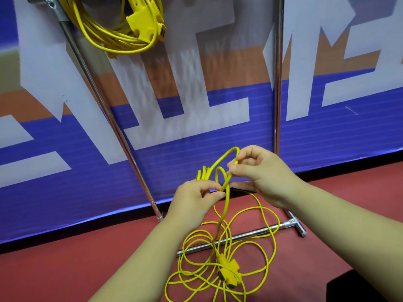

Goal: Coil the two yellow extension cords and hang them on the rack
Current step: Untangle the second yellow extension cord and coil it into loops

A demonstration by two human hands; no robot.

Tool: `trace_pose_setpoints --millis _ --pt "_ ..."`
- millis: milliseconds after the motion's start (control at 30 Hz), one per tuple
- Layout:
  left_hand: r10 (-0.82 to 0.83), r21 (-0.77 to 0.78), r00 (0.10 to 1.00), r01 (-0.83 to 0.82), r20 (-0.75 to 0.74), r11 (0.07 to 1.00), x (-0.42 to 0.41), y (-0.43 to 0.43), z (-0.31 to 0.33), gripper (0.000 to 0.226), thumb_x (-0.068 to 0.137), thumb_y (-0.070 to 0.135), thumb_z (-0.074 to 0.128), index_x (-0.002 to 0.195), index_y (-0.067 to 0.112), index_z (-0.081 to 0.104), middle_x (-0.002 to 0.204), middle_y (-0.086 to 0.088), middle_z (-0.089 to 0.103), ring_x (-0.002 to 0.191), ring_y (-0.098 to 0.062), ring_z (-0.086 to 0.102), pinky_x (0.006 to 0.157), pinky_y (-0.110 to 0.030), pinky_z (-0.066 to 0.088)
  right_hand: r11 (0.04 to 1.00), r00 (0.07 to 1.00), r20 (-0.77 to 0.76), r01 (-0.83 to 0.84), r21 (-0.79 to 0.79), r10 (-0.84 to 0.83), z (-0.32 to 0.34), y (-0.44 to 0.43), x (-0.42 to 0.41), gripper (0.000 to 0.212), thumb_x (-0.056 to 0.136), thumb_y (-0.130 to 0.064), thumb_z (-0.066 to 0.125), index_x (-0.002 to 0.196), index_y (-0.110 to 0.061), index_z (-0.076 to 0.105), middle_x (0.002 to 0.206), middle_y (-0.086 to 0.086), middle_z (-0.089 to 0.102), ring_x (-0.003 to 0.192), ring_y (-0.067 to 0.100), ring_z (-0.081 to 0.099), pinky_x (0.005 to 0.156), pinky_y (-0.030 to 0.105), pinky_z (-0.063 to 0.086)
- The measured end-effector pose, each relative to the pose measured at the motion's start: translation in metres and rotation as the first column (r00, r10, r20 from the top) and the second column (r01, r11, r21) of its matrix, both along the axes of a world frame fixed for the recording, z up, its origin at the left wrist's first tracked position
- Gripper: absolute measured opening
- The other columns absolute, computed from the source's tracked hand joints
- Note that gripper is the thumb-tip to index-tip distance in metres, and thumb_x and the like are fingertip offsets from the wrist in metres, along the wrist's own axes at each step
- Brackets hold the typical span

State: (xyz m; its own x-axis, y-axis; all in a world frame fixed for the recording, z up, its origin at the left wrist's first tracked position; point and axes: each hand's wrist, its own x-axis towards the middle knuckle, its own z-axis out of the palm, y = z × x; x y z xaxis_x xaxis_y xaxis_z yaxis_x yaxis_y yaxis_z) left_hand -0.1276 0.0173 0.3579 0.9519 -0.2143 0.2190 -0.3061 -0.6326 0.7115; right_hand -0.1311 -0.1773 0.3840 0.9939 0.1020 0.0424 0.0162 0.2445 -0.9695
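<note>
Loose cord (224, 209) sprawls in loops on the red floor (87, 258), socket block (230, 271) nearest, loops crossing the rack (104, 110) base bar. Left hand (194, 199) grips gathered loops. Right hand (259, 171), just above, pinches a raised bend. Beyond, second cord (122, 40) hangs coiled at the rack's top left, before a banner (327, 138).

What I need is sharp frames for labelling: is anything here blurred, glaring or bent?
Head view: left hand, right hand and cord are sharp. Head view: the banner's middle is smeared. Head view: the lens bows the banner's lower edge; the rack bar glints.
</note>
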Motion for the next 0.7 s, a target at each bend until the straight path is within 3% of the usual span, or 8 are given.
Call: trace_pose_setpoints --millis 67,167,333,467,700 --pt "0.038 -0.009 0.998 -0.038 0.046 0.999 0.002 0.001 0.001 0.013 0.084 0.029 0.078 0.081 0.04 0.071 0.056 0.024 0.053 0.058 0.001 0.049 0.056 -0.011 0.031 0.989 0.997 0.038 0.074 -0.127 -0.069 -0.003 0.0 -0.003 0.037 0.071 -0.012 0.086 0.085 -0.02 0.053 0.089 0.009 0.063 0.083 0.024 0.065 0.081 0.053 0.059" --pt "0.105 -0.069 0.991 -0.099 0.08 0.993 0.006 0.004 0.002 0.023 0.084 0.029 0.079 0.075 0.047 0.068 0.056 0.018 0.052 0.058 -0.001 0.048 0.057 -0.015 0.033 0.951 0.997 0.032 0.073 -0.302 -0.066 -0.018 0.008 -0.009 0.051 0.053 -0.033 0.09 0.078 -0.026 0.047 0.083 0.004 0.064 0.073 0.021 0.059 0.078 0.057 0.055" --pt "0.124 -0.082 0.987 -0.116 0.1 0.99 0.005 0.007 0.006 0.029 0.083 0.028 0.079 0.074 0.052 0.065 0.06 0.009 0.054 0.059 -0.003 0.048 0.06 -0.02 0.037 0.952 0.997 0.035 -0.059 -0.301 0.073 -0.029 0.021 -0.009 0.047 0.077 -0.001 0.08 0.084 -0.017 0.036 0.079 0.004 0.073 0.071 0.018 0.062 0.072 0.037 0.044" --pt "0.135 -0.072 0.984 -0.127 0.114 0.989 0.003 0.013 0.009 0.028 0.084 0.028 0.078 0.076 0.052 0.066 0.064 0.008 0.056 0.06 -0.002 0.05 0.06 -0.019 0.038 0.96 0.996 0.01 -0.079 -0.269 0.085 -0.027 0.025 -0.008 0.043 0.08 0.004 0.074 0.082 -0.016 0.037 0.079 0.007 0.074 0.075 0.021 0.065 0.081 0.041 0.047" --pt "0.136 -0.07 0.982 -0.128 0.13 0.989 0.002 0.02 0.01 0.029 0.083 0.027 0.078 0.076 0.052 0.067 0.069 0.005 0.06 0.064 -0.004 0.053 0.063 -0.023 0.041 0.969 0.994 -0.016 -0.11 -0.221 0.109 -0.026 0.038 -0.01 0.044 0.081 0.003 0.076 0.082 -0.016 0.037 0.077 0.004 0.067 0.074 0.02 0.055 0.072 0.039 0.038"
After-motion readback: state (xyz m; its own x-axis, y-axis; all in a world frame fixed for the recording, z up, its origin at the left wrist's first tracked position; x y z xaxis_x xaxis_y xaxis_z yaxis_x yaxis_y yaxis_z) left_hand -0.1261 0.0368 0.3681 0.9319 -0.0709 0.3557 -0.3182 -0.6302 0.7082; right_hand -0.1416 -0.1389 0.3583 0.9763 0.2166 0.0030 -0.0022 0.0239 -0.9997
